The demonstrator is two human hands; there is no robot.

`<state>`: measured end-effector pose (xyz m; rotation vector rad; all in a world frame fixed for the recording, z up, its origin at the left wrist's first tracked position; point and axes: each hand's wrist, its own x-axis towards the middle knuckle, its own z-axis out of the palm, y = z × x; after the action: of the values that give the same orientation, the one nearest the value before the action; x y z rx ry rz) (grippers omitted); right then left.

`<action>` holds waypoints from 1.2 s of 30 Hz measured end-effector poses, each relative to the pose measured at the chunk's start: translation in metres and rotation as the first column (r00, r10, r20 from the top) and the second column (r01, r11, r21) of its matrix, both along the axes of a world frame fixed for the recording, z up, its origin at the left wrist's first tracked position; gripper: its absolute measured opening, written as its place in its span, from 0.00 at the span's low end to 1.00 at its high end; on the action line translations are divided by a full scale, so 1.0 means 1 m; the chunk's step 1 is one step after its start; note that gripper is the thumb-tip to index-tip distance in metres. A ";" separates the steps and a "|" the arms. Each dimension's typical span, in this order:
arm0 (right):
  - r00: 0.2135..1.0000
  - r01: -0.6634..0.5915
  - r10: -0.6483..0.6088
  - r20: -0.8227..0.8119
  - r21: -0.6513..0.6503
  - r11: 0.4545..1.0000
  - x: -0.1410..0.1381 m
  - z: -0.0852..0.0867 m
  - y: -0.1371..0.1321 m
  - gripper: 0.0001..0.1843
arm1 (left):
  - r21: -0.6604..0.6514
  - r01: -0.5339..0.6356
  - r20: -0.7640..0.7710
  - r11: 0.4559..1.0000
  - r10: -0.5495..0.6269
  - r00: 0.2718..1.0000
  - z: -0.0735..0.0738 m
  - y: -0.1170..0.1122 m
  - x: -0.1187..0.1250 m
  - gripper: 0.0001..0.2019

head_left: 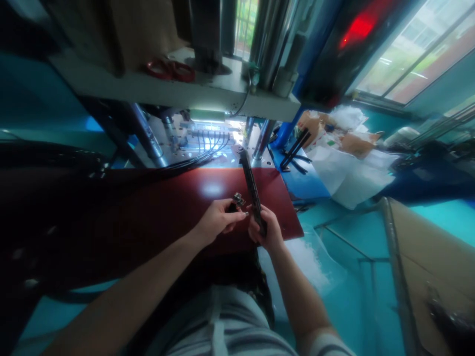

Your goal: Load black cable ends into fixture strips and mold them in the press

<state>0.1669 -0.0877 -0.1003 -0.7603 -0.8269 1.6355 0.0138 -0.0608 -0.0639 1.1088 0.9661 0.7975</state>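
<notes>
My right hand is closed around the lower end of a long, narrow dark bar with notches along its length. The bar stands tilted, its top end leaning a little to the left. Just left of it, my left hand pinches a small dark metal part between thumb and fingers; its exact kind is too small to tell. Both hands are over the right part of the dark red tabletop, close together.
Behind the table stands a press machine with steel posts, a lit bed and a bundle of black cables. Red-handled scissors lie on its upper plate. White bags and scraps are piled at the right, near a brown board on a frame.
</notes>
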 end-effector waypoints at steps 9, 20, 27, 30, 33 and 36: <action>0.996 0.068 -0.067 0.055 -0.013 0.998 -0.003 -0.002 0.000 0.09 | -0.011 0.011 -0.025 1.000 -0.011 1.000 -0.004 0.000 0.001 0.10; 1.000 -0.004 0.002 0.023 0.060 0.998 0.001 -0.005 -0.003 0.16 | -0.008 0.047 -0.013 0.999 -0.047 0.999 0.001 -0.002 0.004 0.11; 0.965 0.125 -0.135 0.225 0.061 0.990 -0.006 -0.009 -0.003 0.19 | -0.071 0.080 -0.056 0.994 -0.084 0.995 -0.004 -0.001 0.014 0.12; 0.940 0.152 -0.170 0.295 0.083 0.985 -0.007 -0.008 -0.006 0.17 | -0.089 0.090 -0.052 0.992 -0.095 0.994 -0.005 -0.002 0.015 0.10; 0.915 0.153 -0.179 0.362 0.100 0.983 -0.008 -0.007 -0.007 0.17 | -0.081 0.063 -0.072 0.995 -0.069 0.995 -0.003 -0.002 0.015 0.08; 0.865 0.174 -0.226 0.448 0.156 0.972 -0.012 -0.005 -0.007 0.18 | -0.022 0.017 -0.123 1.000 -0.020 0.992 -0.004 -0.003 0.016 0.07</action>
<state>0.1551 -0.0944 -0.1053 -1.1437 -1.1234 1.2225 0.0298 -0.0642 -0.0677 1.1582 1.0635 0.7089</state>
